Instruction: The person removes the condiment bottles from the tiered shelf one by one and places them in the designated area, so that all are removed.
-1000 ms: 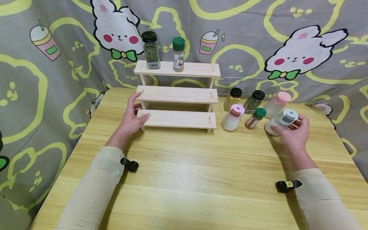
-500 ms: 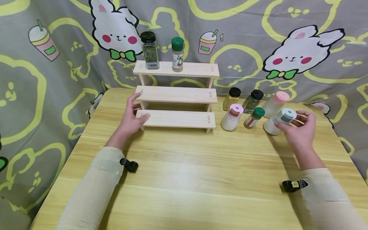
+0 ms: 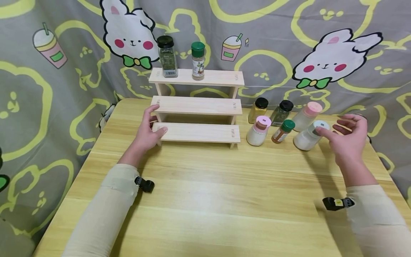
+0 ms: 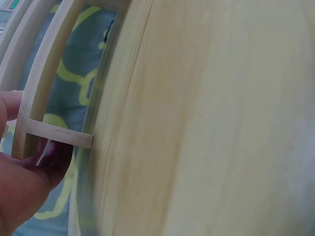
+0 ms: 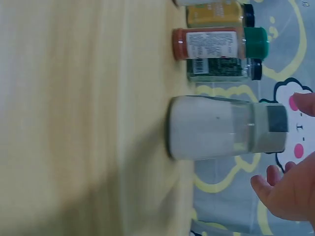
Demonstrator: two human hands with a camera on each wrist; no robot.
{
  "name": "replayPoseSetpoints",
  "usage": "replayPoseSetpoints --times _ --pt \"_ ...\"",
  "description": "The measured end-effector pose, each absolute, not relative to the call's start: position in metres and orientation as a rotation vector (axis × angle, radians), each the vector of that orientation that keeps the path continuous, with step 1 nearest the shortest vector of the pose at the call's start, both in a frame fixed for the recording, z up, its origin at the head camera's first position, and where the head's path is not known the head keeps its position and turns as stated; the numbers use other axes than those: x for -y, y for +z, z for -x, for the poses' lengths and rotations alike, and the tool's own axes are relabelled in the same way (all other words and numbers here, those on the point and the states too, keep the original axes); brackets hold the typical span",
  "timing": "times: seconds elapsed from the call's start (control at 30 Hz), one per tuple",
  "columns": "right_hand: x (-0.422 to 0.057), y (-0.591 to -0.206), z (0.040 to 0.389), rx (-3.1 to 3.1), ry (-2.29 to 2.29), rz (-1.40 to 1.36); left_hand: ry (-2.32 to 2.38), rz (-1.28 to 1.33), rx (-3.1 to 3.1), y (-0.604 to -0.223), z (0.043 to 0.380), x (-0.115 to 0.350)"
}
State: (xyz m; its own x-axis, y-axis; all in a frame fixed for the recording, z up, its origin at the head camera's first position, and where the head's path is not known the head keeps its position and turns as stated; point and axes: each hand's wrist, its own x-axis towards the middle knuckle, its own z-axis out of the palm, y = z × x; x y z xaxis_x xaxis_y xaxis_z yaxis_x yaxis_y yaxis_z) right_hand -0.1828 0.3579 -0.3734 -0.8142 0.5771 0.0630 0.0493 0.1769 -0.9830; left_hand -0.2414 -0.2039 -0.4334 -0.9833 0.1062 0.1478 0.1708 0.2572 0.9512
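Observation:
A three-step wooden spice rack stands at the back of the table. My left hand grips its left end, thumb on top of the lowest step; in the left wrist view the fingers curl behind that step's leg. My right hand holds nothing, fingers loosely bent, just right of a white-filled shaker with a grey lid. This shaker stands upright on the table; in the right wrist view my thumb is off its lid. On the top step are a black-lidded herb jar and a green-lidded spice bottle.
Right of the rack stand a pink-lidded white shaker, a small green-lidded red spice bottle, a black-lidded yellow spice jar, a black-lidded herb jar and a pink-lidded jar. A patterned curtain hangs behind the table.
My right hand has let go of the grey-lidded shaker and drawn away to the right. That shaker stays standing where it was. The left hand keeps its grip on the rack.

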Motion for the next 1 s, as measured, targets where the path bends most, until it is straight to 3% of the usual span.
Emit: replayPoseSetpoints --times 0.3,1.0 --pt "-0.351 -0.349 0.192 1.975 1.698 0.522 -1.849 0.286 2.465 -0.411 0.226 0.198" --pt "-0.319 -0.317 0.218 2.039 1.727 0.443 -1.819 0.351 2.443 -0.413 0.229 0.201"
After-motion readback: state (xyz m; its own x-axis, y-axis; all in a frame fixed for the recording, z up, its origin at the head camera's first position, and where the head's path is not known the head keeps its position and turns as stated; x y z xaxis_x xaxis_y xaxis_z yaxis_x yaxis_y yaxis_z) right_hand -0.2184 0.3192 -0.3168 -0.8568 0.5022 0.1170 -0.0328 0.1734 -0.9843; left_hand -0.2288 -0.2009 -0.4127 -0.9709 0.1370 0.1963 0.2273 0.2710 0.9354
